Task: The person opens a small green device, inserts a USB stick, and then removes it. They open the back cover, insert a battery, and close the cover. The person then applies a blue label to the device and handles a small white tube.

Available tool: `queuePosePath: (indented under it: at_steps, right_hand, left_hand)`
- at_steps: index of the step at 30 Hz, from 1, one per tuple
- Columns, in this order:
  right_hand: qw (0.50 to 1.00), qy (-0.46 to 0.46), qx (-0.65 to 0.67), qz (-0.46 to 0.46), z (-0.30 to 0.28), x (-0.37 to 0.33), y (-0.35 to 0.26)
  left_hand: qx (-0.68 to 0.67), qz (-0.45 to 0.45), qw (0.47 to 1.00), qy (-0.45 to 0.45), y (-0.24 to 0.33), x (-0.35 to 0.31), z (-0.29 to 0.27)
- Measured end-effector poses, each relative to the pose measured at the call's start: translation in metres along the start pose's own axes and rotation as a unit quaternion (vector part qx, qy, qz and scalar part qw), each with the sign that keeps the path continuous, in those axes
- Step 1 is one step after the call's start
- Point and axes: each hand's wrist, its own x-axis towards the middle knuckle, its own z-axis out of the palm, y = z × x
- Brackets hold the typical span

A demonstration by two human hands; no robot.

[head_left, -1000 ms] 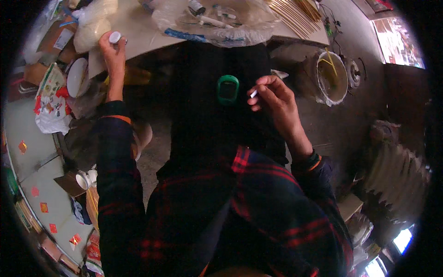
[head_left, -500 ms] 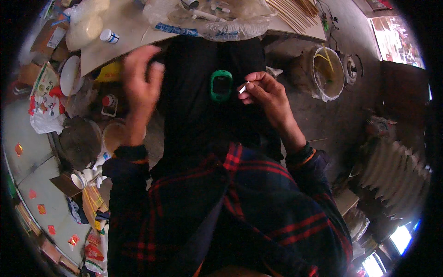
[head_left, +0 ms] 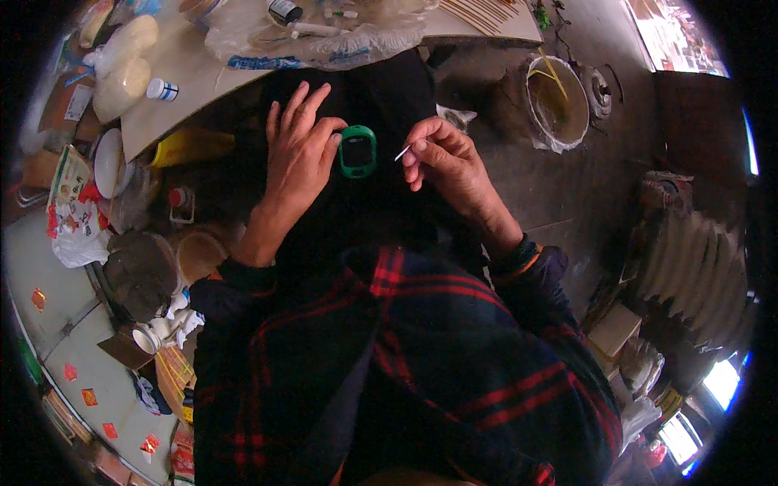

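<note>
A small green handheld meter with a rounded case and dark screen rests over my dark trousers. The thumb and forefinger of my left hand close on its upper left edge, while the other fingers stay spread. To its right, my right hand pinches a short, thin white strip between thumb and forefinger. That strip points toward the meter but stays apart from it.
A tabletop ahead carries a white-and-blue bottle, a clear plastic bag and thin wooden sticks. A lined bucket stands on the floor at right. A yellow object and clutter lie left.
My left hand has come right and down onto the meter's edge. My right hand still pinches the strip, now turned so it looks thinner. The whole view has shifted a little.
</note>
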Motion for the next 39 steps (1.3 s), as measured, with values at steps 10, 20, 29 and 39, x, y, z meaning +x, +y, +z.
queuePosePath:
  at_steps: [10,20,29,39]
  right_hand:
    - [0.999,0.003,-0.048,0.000,-0.010,-0.020,-0.010]
    - [0.999,0.008,-0.048,-0.022,-0.010,-0.020,-0.010]
    - [0.997,0.035,-0.056,-0.026,0.000,-0.019,-0.011]
    - [0.999,0.027,-0.043,0.012,-0.001,-0.020,-0.010]
  left_hand:
    - [-0.041,0.013,0.999,-0.004,0.009,-0.005,0.001]
    - [-0.144,0.019,0.989,0.001,0.020,-0.013,-0.001]
    - [-0.396,-0.110,0.911,0.024,0.032,-0.017,-0.007]
    - [-0.566,-0.309,0.764,-0.004,0.034,-0.021,-0.006]
